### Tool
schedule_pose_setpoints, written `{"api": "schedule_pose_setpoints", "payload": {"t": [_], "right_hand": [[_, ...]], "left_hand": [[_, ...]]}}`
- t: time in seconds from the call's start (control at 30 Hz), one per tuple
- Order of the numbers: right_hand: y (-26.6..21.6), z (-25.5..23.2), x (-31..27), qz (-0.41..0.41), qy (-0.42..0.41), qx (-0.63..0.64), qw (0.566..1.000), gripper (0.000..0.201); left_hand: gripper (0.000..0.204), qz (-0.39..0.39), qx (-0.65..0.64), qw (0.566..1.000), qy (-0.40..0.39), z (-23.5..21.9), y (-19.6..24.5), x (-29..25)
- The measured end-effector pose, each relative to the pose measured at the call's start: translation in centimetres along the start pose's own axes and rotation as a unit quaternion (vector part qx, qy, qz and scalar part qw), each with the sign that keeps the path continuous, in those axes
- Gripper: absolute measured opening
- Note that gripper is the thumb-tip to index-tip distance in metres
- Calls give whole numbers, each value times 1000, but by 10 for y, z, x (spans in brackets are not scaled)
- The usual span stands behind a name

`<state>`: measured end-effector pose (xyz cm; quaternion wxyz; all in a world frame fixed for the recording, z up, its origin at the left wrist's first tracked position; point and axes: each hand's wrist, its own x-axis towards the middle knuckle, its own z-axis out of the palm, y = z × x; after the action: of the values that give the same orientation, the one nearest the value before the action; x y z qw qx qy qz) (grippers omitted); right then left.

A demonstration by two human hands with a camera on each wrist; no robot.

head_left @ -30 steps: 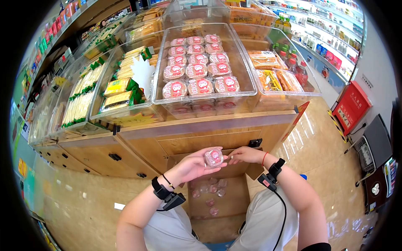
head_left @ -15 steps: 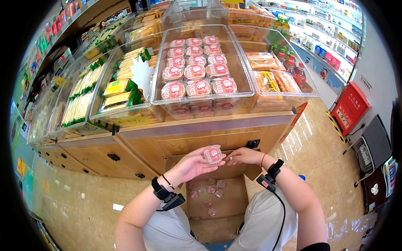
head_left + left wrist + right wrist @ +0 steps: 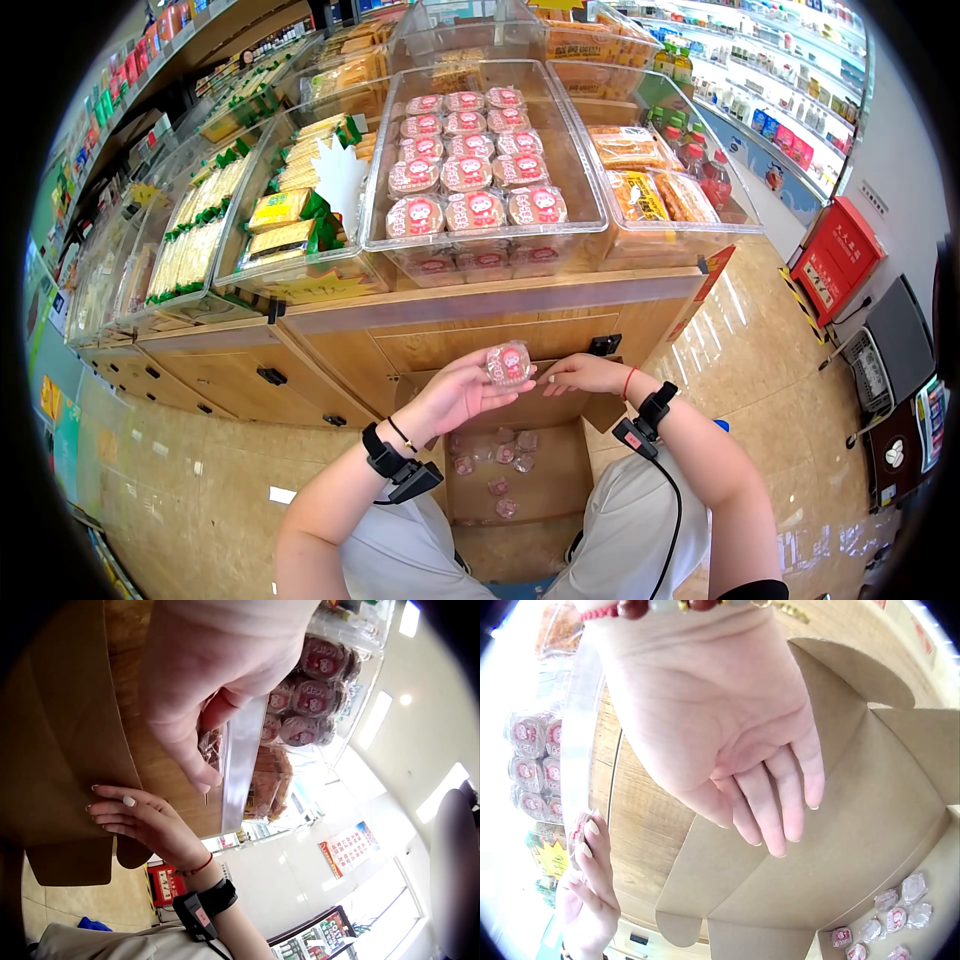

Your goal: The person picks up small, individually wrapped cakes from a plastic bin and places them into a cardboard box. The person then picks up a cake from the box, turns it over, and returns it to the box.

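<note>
The left hand [image 3: 455, 392] pinches a round wrapped cake [image 3: 509, 364] between thumb and fingertips, label toward the head camera, raised above the open cardboard box [image 3: 560, 480], presumably to keep its face readable. The right hand [image 3: 585, 373], at 3 o'clock of the cake, is empty with fingers relaxed and nearly straight, resting by a box flap [image 3: 855, 697]. More wrapped cakes [image 3: 500, 462] lie on the box floor at 6 o'clock. At 12 o'clock, the wooden counter [image 3: 480, 320] carries a clear bin [image 3: 580, 170] of like cakes; its front wall stands between hand and stock.
</note>
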<state>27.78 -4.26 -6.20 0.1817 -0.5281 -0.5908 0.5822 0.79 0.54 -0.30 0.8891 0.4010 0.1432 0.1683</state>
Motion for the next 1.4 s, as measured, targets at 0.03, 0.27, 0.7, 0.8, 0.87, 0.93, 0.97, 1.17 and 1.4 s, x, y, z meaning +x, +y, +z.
{"api": "schedule_pose_setpoints", "payload": {"t": [0.03, 0.27, 0.7, 0.8, 0.87, 0.93, 0.97, 1.17, 1.4], "right_hand": [[-1, 0, -1, 0, 1, -1, 1000, 37], [-8, 1, -5, 9, 5, -17, 1000, 37], [1, -3, -2, 2, -4, -18, 1000, 36], [6, -3, -1, -12, 9, -12, 1000, 36], [7, -4, -1, -10, 11, -16, 1000, 36], [11, -5, 1, -18, 10, -16, 1000, 36], [12, -5, 1, -22, 10, -16, 1000, 36], [10, -5, -1, -21, 15, -15, 1000, 36], [-1, -3, -8, -21, 15, -35, 999, 37]], "left_hand": [[52, 4, 7, 1000, 5, 0, 1, 0], [43, 23, -11, 1000, 8, -3, -2, -2], [26, 282, 576, 767, 23, 49, 21, -21], [25, 312, 651, 685, 96, 78, 37, -38], [31, 355, 682, 627, 125, 90, 51, -47], [32, 383, 681, 604, 157, 109, 68, -57], [32, 390, 672, 604, 176, 118, 77, -62], [24, 431, 709, 513, 220, 150, 149, -61], [20, 339, 784, 448, 263, 116, 254, -12]]}}
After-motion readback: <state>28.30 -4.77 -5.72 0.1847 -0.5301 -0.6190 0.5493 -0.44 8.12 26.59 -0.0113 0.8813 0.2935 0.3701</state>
